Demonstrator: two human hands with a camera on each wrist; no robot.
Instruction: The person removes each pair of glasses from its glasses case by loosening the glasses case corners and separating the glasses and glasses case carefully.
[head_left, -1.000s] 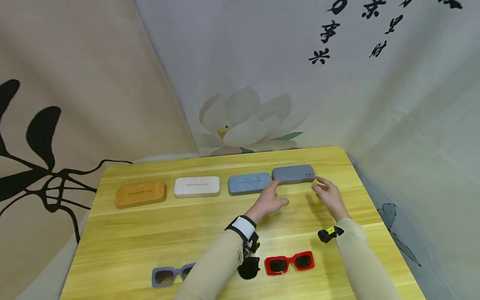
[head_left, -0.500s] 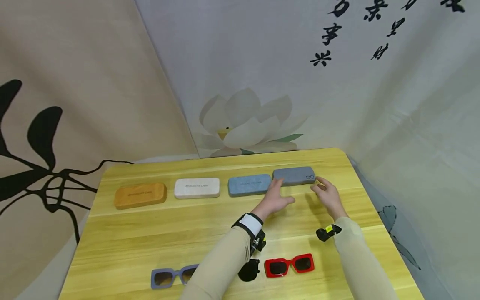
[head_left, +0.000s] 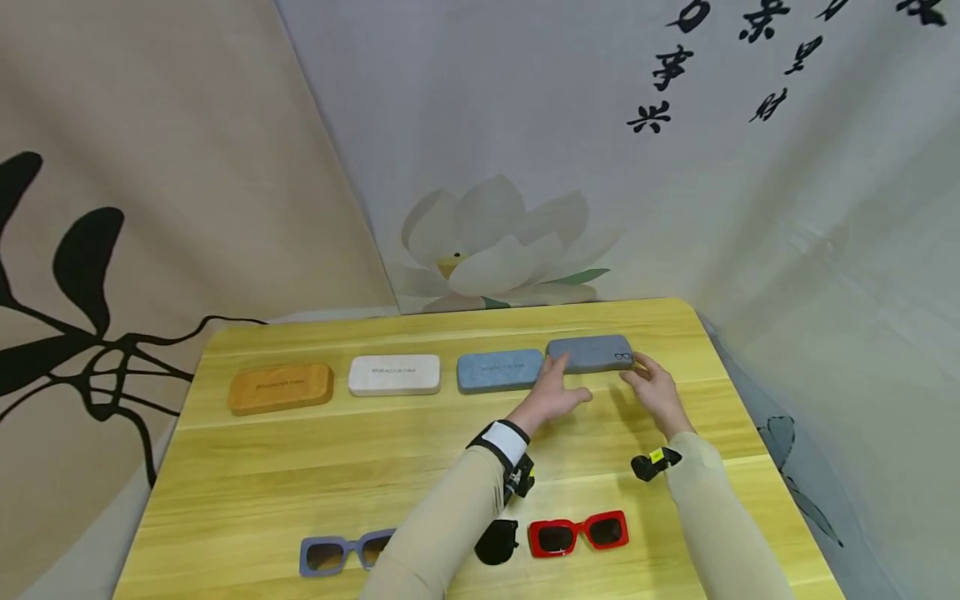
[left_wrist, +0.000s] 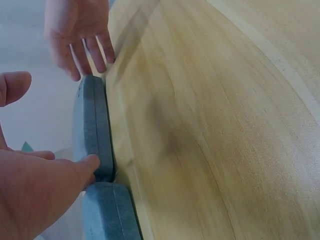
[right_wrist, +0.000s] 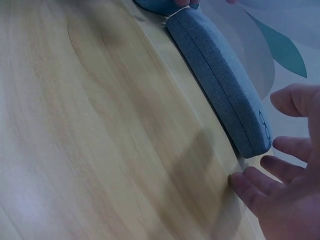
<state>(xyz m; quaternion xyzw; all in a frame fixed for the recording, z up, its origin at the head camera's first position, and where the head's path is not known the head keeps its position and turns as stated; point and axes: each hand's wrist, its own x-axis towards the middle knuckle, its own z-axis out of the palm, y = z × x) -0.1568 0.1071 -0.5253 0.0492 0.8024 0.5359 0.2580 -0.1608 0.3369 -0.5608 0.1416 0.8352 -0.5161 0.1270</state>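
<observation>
A grey-blue glasses case (head_left: pixel 590 353) lies shut at the back right of the table, a small spectacles mark at its right end. My left hand (head_left: pixel 552 397) has its fingertips on the left end of this case, the thumb spread away. At the other end, the fingers of my right hand (head_left: pixel 657 395) lie against or just beside the case; the right wrist view shows them loosely extended (right_wrist: pixel 290 195). A lighter blue glasses case (head_left: pixel 498 371) sits close on the left, its near end also in the left wrist view (left_wrist: pixel 111 212).
Further left are a white glasses case (head_left: pixel 394 375) and an orange glasses case (head_left: pixel 281 389). Nearer lie purple sunglasses (head_left: pixel 345 552), partly behind my left sleeve, dark sunglasses (head_left: pixel 497 542), also partly covered, and red sunglasses (head_left: pixel 578 533). A curtain hangs behind the wooden table (head_left: pixel 315 467).
My left hand has shifted slightly right along the front of the grey-blue case, and its forearm has followed. The right hand has barely moved. The cases keep their places.
</observation>
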